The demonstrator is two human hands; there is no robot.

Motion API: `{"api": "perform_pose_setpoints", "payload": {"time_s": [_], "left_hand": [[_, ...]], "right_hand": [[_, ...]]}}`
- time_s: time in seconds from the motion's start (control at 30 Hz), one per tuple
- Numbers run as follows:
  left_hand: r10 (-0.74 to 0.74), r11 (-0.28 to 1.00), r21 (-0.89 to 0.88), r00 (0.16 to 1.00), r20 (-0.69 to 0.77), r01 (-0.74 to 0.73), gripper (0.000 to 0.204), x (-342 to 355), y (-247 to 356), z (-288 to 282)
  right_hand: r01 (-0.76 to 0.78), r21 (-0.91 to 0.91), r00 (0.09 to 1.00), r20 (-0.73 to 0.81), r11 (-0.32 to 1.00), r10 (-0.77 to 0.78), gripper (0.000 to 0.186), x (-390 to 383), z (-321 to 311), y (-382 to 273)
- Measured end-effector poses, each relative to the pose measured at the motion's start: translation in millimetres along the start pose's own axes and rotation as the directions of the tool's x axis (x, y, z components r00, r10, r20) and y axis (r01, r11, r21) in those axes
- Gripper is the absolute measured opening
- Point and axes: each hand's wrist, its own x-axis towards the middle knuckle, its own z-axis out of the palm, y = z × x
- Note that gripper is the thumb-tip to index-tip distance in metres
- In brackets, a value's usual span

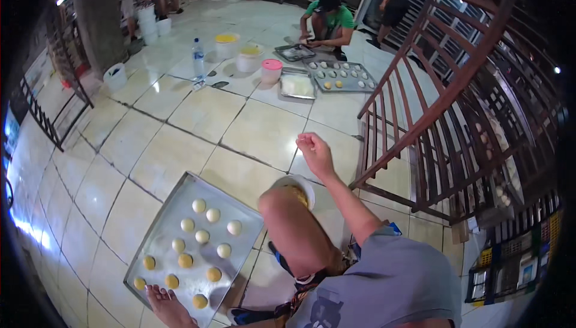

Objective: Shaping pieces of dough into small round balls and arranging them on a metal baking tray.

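Observation:
A metal baking tray (157,232) lies on the floor at my lower left. Several pale dough balls (234,227) sit toward its far side, and several yellow-brown balls (185,261) sit nearer. Over the tray's near left corner is my left hand (169,309), fingers stretched out, close to a yellow-brown ball (140,283). My right hand (315,155) is raised above the tiles ahead of me with its fingers curled together; what they hold, if anything, is hidden. Partly behind my knee stands a white bowl (305,185) with yellowish contents.
A dark slatted rack (414,124) leans close on my right. Ahead, a person in green (342,25) crouches by trays (354,70), a pink-lidded tub (272,67), white buckets (249,61) and a water bottle (198,58). Crates (516,250) stand at right.

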Motion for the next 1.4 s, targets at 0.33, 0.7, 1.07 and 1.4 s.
{"api": "perform_pose_setpoints", "payload": {"time_s": [0.33,0.7,1.07,1.4], "left_hand": [[-0.143,0.974,0.177,0.99,0.016,0.138,0.03,33.4,-5.4,3.1],[-0.169,0.953,0.273,0.977,0.13,0.128,0.032,45.0,-11.8,25.8],[-0.188,0.955,0.262,0.968,0.167,0.14,0.032,43.5,-20.8,40.5],[-0.194,0.954,0.263,0.963,0.188,0.141,0.031,45.8,-21.3,39.1]], "right_hand": [[-0.177,-0.348,0.913,0.292,0.921,0.285,0.013,-123.1,80.4,167.8],[-0.266,-0.18,0.904,0.293,0.947,0.31,0.011,-149.4,102.7,162.5],[-0.337,-0.015,0.9,0.288,0.942,0.327,0.011,-149.7,91.9,152.6],[-0.391,0.141,0.898,0.275,0.909,0.344,0.013,-141.4,90.8,140.4]]}}
